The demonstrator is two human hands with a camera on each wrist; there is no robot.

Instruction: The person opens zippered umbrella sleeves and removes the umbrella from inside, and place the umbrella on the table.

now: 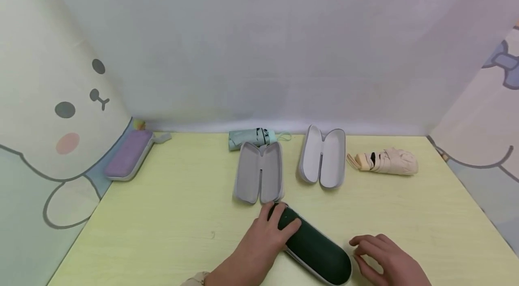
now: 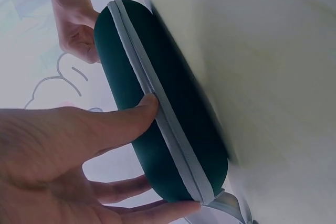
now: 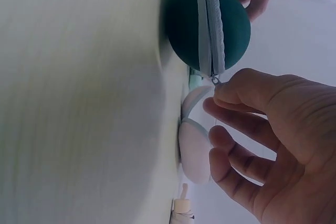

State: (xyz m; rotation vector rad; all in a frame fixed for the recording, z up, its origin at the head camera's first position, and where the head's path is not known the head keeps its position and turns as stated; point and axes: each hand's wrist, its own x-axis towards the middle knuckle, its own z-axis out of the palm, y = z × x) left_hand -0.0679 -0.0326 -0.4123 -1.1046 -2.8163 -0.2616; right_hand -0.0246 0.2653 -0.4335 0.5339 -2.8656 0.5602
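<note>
Left hand [image 1: 262, 242] grips dark-green, oblong, smooth-shelled case [image 1: 318, 250]; right hand [image 1: 385, 256] pinches its grey metal zipper pull [image 3: 215, 81]. Probably light, stiff; hold opposite right hand.

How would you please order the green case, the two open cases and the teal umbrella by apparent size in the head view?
1. Green case (nearest camera)
2. Left open case and right open case look alike
3. Teal umbrella

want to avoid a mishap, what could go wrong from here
The right hand may lose the small zipper pull at its thumb. The left hand has its thumb on the zipper seam, so it could get nipped. The green case could bump the open grey case near its far end.
</note>
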